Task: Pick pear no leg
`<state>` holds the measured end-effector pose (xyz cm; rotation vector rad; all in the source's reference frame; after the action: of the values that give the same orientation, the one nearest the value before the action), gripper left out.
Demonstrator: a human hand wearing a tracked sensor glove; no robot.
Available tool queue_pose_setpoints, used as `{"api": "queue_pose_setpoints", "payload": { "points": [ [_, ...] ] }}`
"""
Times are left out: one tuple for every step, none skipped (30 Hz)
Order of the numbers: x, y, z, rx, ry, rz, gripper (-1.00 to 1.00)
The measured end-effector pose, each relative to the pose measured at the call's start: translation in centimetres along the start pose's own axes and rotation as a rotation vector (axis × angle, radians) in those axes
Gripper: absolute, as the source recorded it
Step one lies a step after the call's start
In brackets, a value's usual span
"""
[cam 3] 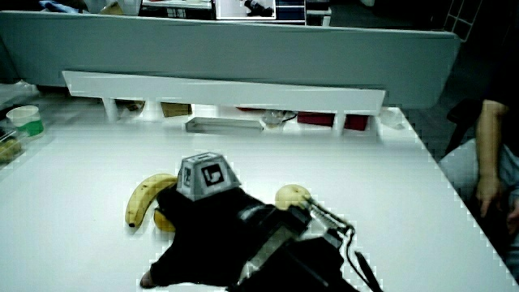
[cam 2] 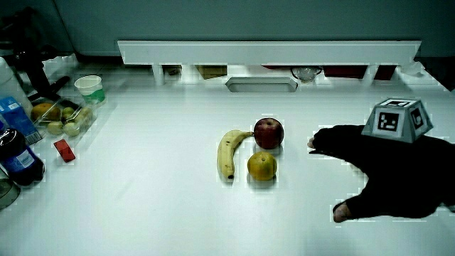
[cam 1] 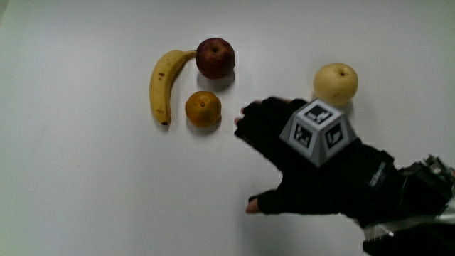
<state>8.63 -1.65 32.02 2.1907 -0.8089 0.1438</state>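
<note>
A pale yellow pear (cam 1: 336, 83) rests on the white table, partly seen past the forearm in a side view (cam 3: 290, 196). The gloved hand (cam 1: 284, 146) lies low over the table between the pear and the orange (cam 1: 203, 109), a little nearer to the person than the pear. Its fingers are spread and hold nothing, the fingertips (cam 1: 245, 117) reaching toward the orange. The patterned cube (cam 1: 318, 131) sits on its back. In a side view the hand (cam 2: 370, 174) hides the pear.
A banana (cam 1: 164, 84), a red apple (cam 1: 215, 57) and the orange lie together, also seen in a side view: banana (cam 2: 227, 151), apple (cam 2: 268, 132), orange (cam 2: 261, 166). At the table's edge stand bottles (cam 2: 18, 142), a fruit tray (cam 2: 60, 117) and a cup (cam 2: 89, 88).
</note>
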Motion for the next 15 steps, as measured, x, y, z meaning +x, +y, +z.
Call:
{"api": "queue_pose_setpoints", "payload": {
  "points": [
    [-0.2, -0.5, 1.3, 0.055, -0.035, -0.016, 0.00],
    [0.2, -0.5, 1.8, 0.079, -0.058, -0.033, 0.00],
    [0.9, -0.4, 2.1, 0.095, -0.048, -0.060, 0.00],
    [1.5, -0.2, 2.3, 0.107, -0.072, -0.079, 0.00],
    [2.4, 0.1, 2.4, 0.118, -0.058, -0.112, 0.00],
    [2.7, 0.1, 2.9, 0.116, -0.031, -0.110, 0.00],
    [3.3, 0.2, 3.1, 0.119, -0.010, -0.122, 0.00],
    [4.0, 0.5, 3.2, 0.115, -0.001, -0.127, 0.00],
    [4.7, 0.6, 3.4, 0.120, 0.040, -0.140, 0.00],
    [5.4, 0.8, 3.5, 0.135, 0.002, -0.162, 0.00],
    [6.0, 0.9, 3.7, 0.132, 0.035, -0.168, 0.00],
    [6.9, 1.2, 3.7, 0.136, 0.058, -0.194, 0.00],
    [7.5, 1.3, 3.8, 0.133, 0.059, -0.205, 0.00],
    [8.5, 1.6, 3.7, 0.138, 0.062, -0.232, 0.00],
    [9.1, 1.7, 3.9, 0.155, 0.064, -0.245, 0.00]
  ]
}}
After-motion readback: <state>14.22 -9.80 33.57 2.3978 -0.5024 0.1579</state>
